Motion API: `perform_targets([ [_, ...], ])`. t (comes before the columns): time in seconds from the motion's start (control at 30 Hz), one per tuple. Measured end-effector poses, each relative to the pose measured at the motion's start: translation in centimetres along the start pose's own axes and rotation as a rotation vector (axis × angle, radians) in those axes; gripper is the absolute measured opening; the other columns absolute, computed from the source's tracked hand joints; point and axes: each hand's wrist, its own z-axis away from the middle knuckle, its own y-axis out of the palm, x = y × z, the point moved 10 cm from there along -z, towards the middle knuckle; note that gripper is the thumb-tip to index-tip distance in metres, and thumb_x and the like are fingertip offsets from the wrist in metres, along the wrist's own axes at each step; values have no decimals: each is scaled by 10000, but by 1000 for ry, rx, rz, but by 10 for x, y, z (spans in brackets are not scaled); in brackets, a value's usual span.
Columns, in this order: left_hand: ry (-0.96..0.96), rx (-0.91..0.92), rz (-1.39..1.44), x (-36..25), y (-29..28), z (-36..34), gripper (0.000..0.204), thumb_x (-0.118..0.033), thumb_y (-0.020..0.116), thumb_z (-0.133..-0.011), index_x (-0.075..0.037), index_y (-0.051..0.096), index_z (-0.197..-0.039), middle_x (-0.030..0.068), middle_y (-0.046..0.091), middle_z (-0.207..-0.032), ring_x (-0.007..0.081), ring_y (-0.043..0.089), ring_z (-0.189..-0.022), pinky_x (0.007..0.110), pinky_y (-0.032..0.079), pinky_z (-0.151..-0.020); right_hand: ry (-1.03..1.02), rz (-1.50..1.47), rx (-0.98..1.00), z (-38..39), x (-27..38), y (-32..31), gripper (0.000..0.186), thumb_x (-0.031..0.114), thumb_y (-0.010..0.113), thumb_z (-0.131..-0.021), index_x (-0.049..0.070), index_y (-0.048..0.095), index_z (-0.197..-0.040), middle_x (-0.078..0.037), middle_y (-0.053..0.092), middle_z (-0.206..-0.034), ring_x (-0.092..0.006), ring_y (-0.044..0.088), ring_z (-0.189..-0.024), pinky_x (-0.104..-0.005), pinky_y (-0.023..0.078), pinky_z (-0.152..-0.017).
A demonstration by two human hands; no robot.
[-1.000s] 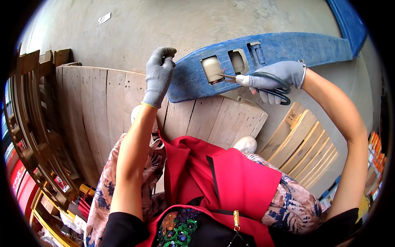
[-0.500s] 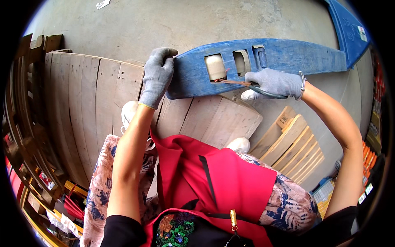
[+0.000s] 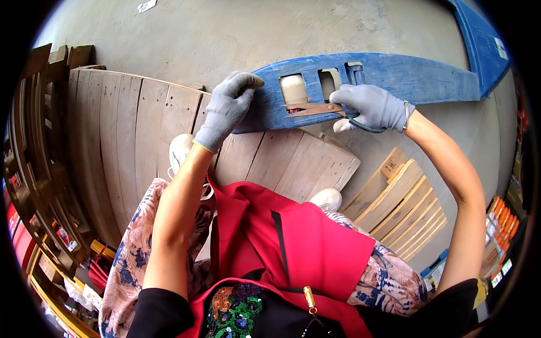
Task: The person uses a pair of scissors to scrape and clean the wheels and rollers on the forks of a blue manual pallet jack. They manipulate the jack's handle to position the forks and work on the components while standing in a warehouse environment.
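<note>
In front of me a long, scuffed blue piece with several cut-out openings lies across the end of the wooden boards. My left hand, in a grey glove, grips the piece's left end with curled fingers. My right hand, gloved too, is closed on a pair of scissors with rusty blades and dark handles. The blades point left and lie apart over the lower edge of the leftmost opening. Inside that opening a cream-coloured rounded part shows, with a bit of red beside the blades.
Wooden boards stretch to the left under the piece. A slatted wooden pallet lies at the right. Dark stacked pallets stand at the far left. Another blue object touches the piece's right end. Orange items sit far right.
The scissor blades have parted and turned broadside to view. My right hand has shifted slightly left. My left hand has moved right and a little down along the blue piece's end.
</note>
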Motion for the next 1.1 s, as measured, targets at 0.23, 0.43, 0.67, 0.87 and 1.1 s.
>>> perform_targets([
  [0.23,-23,-19,-4,-2,-6,0,187,0,533,-863,-23,656,-1002,70,663,-946,148,617,-903,274,476,-834,190,8,115,32,-11,26,552,568,642,-783,58,538,-968,-143,595,-855,-336,605,-833,-408,469,-675],
  [0.43,60,59,-171,-18,15,4,171,-13,557,-850,-25,661,-985,106,665,-938,196,633,-903,300,489,-804,275,-77,100,36,-6,28,643,677,556,-768,54,549,-929,-166,600,-715,-356,624,-714,-416,463,-616],
  [0.67,-12,90,-236,-24,21,3,175,-96,578,-853,-33,670,-989,122,683,-903,207,658,-826,311,505,-758,280,-47,292,11,3,7,761,742,472,-788,5,630,-894,-204,633,-776,-364,636,-753,-427,480,-649],
  [0.87,-25,-11,-262,-29,20,7,179,-129,580,-864,-26,679,-973,133,684,-863,210,661,-795,307,506,-735,349,148,464,-19,6,15,724,713,501,-794,4,627,-873,-211,616,-751,-387,624,-725,-447,479,-659],
  [1.1,11,-12,-227,-23,20,15,162,-111,598,-861,-34,680,-978,139,670,-897,214,653,-780,297,501,-711,276,77,218,-6,0,18,662,655,606,-754,21,618,-943,-206,631,-758,-391,636,-760,-451,481,-656],
])
